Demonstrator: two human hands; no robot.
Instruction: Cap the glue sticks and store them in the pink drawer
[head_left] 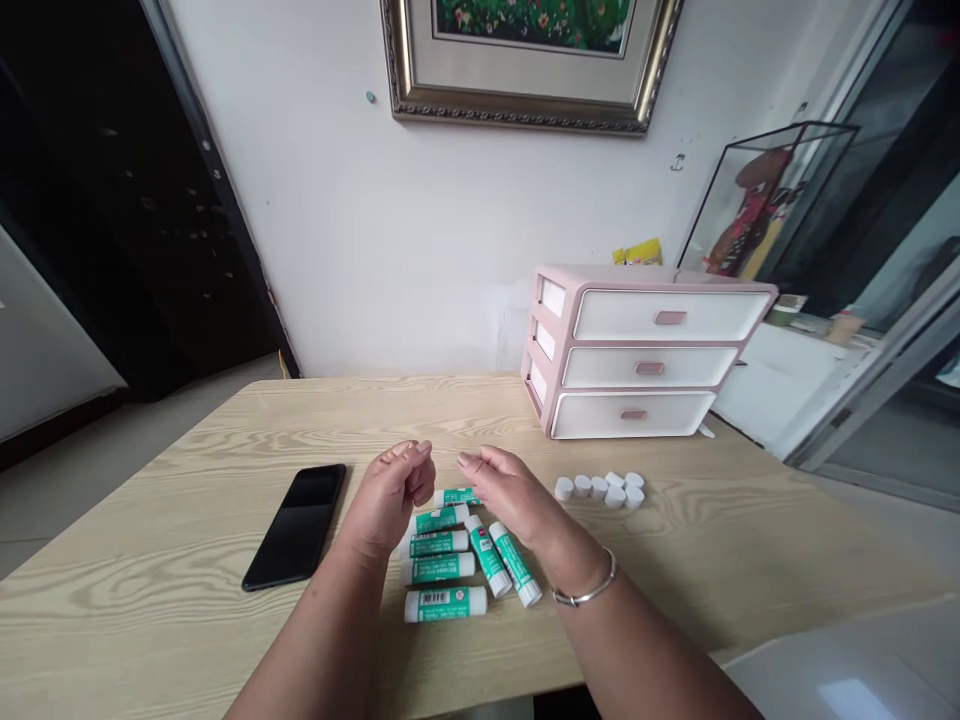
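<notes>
**Both hands poised above the glue sticks**

Low in the frame, green-and-white glue sticks (442, 570) lay clustered on the wooden table (187, 620). The left hand (390, 495) hovered over them, fingers curled close to the thumb; whether it pinched anything small could not be told. The right hand (510, 495), a bracelet (589, 590) on its wrist, hung half open and empty, touching nothing. The step looked like sorting the sticks; a grasp would call for lowering a hand and pinching one barrel. A black phone (296, 525) lay left of centre; loose white caps (604, 488) sat right of it. Further back stood a pink drawer unit (645, 350).
</notes>
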